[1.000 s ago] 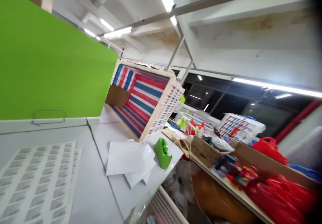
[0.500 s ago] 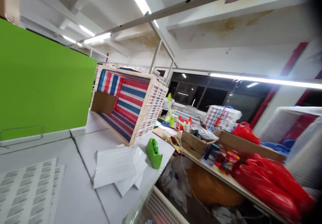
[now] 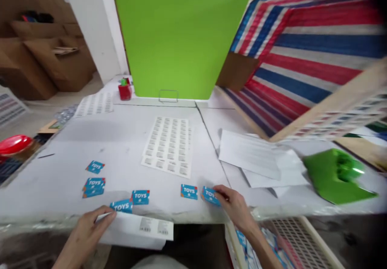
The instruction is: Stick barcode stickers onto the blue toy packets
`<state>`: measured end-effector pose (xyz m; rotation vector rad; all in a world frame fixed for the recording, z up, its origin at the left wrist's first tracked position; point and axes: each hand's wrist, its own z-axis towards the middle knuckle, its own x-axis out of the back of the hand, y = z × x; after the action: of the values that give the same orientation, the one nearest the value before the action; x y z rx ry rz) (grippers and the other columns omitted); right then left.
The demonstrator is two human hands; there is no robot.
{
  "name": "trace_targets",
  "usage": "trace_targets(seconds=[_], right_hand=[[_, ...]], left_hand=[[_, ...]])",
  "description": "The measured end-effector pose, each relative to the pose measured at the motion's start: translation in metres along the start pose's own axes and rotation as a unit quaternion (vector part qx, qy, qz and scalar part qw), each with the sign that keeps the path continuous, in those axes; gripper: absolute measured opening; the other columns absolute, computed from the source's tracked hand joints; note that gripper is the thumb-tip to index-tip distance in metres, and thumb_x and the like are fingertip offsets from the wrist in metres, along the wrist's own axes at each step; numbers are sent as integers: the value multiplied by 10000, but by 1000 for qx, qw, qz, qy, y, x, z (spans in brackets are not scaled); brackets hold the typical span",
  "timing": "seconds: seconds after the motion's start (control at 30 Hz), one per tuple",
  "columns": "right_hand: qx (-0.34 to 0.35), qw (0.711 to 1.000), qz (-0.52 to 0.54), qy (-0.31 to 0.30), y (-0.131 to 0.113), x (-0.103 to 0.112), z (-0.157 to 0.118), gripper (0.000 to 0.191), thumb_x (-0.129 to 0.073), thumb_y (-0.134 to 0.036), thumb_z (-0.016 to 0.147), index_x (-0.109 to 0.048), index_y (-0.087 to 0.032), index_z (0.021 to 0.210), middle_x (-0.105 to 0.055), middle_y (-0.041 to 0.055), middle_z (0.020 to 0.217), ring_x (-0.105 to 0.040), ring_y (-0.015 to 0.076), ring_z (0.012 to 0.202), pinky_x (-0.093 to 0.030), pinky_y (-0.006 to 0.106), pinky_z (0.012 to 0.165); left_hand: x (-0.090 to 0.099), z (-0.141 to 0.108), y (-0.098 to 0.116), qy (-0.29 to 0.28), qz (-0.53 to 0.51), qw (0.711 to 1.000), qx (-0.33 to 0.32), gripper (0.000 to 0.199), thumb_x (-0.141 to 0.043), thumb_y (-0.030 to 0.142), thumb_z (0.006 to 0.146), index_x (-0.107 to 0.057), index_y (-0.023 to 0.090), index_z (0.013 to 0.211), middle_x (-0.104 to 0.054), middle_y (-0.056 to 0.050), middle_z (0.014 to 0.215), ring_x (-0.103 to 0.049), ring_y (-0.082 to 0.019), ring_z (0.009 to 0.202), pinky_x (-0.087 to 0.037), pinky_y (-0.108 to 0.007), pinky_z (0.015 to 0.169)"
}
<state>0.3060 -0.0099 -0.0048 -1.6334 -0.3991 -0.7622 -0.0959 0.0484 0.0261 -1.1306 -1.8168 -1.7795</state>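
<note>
My left hand point(image 3: 89, 230) is closed, thumb and finger pinching a partly used sheet of barcode stickers point(image 3: 130, 226) at the table's front edge. Two printed labels show on the sheet's right part. A blue TOYS card point(image 3: 121, 205) lies just beyond these fingers. My right hand point(image 3: 236, 206) pinches the right end of another blue TOYS card point(image 3: 209, 195) on the white tabletop. To its left lies a single TOYS card point(image 3: 189, 191). More such cards point(image 3: 95, 186) are scattered on the left, some overlapping.
A full barcode sticker sheet point(image 3: 167, 146) lies mid-table before an upright green board point(image 3: 184, 39). On the right are white papers point(image 3: 250, 154), a green tape dispenser point(image 3: 335, 176) and a crate with striped lining point(image 3: 305, 59). Below the edge stands a crate point(image 3: 302, 236) holding blue cards.
My view has swung left and down from the room to the tabletop. Both hands, the held sticker sheet and the blue cards have come into sight.
</note>
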Motion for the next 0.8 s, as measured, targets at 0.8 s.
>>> trace_targets(seconds=[0.8], right_hand=[[328,935,-130,-47,-81,-104,-29,321,-426,-178,874,-510,-184,1184,-497,86,1282,-392,230,1230,-410,428,958]], left_hand=[[-1,-8,-8,95,0,995,-27,265,-450,378,772,-618,197,677,-644,-92,1041,-619,-226,935,-512,-262,743]])
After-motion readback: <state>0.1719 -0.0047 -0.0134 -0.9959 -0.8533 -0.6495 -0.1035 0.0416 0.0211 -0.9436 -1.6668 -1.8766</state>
